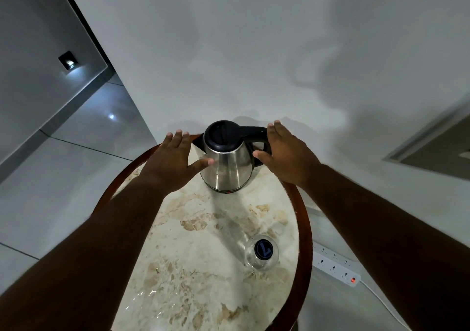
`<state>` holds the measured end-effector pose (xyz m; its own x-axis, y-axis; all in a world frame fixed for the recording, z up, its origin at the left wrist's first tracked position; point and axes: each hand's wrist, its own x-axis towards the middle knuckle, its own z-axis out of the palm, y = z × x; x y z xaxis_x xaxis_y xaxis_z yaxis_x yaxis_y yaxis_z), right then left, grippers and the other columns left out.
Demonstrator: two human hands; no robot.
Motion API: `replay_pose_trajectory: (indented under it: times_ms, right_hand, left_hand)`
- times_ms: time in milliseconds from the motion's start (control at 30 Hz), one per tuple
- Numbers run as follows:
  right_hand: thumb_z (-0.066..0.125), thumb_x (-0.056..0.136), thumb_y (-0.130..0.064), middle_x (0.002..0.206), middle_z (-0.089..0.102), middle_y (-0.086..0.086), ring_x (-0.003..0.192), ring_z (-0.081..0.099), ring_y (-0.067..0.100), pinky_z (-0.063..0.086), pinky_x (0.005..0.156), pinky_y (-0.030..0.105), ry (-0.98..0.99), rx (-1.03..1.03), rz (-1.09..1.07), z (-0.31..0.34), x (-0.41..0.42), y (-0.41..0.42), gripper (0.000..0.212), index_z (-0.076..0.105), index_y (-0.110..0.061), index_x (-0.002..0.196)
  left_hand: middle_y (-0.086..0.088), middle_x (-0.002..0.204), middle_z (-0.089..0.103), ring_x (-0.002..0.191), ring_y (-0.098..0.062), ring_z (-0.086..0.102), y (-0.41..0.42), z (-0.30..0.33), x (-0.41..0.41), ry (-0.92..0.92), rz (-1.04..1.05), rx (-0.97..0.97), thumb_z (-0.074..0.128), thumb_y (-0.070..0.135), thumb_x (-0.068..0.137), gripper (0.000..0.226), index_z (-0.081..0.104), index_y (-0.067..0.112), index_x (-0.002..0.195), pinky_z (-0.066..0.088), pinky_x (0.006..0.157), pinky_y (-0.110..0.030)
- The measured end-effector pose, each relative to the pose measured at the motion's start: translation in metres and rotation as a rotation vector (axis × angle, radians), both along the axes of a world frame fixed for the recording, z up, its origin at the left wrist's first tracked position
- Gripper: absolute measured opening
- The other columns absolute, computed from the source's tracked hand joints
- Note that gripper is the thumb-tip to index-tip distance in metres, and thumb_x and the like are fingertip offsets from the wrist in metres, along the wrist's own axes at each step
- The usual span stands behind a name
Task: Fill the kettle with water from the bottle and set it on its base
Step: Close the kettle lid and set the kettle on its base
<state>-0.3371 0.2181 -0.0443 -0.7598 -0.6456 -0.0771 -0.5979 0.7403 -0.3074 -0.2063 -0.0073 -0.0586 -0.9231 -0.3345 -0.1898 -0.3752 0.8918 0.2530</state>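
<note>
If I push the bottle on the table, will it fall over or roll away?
The bottle stands upright with its dark cap on, so a soft push would probably just slide it on the smooth marble table. A hard push up high might tip it. Its round body would then likely roll, maybe off the rim. It looks clear and possibly empty, so likely light.

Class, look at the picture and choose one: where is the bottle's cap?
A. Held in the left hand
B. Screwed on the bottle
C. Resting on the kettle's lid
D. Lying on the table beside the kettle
B: the dark cap sits on top of the clear bottle, which stands upright on the table.
</note>
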Motion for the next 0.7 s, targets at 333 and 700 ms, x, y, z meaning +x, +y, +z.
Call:
replay_pose_trajectory:
  times_ms: [333,700]
  right_hand:
    - [0.047,0.094,-0.049,0.158,0.013,0.019,0.145,0.012,0.028,0.022,0.114,0.041,-0.008,0.025,0.011,0.009,0.008,0.001,0.078,0.015,-0.003,0.148]
    - [0.045,0.096,-0.046,0.159,0.010,0.016,0.146,0.009,0.027,0.018,0.115,0.041,-0.029,0.085,0.048,0.010,0.001,-0.006,0.075,0.011,-0.004,0.149]
  left_hand:
    - [-0.012,0.163,0.010,0.150,-0.028,0.001,0.004,0.005,0.010,0.019,-0.005,-0.028,0.032,0.077,0.080,0.100,0.010,0.013,0.154,0.011,0.120,-0.044]
    - [-0.008,0.163,0.012,0.150,-0.029,0.004,0.002,0.009,-0.002,0.024,-0.034,-0.034,0.025,0.082,0.073,0.105,0.014,0.015,0.154,0.015,0.117,-0.047]
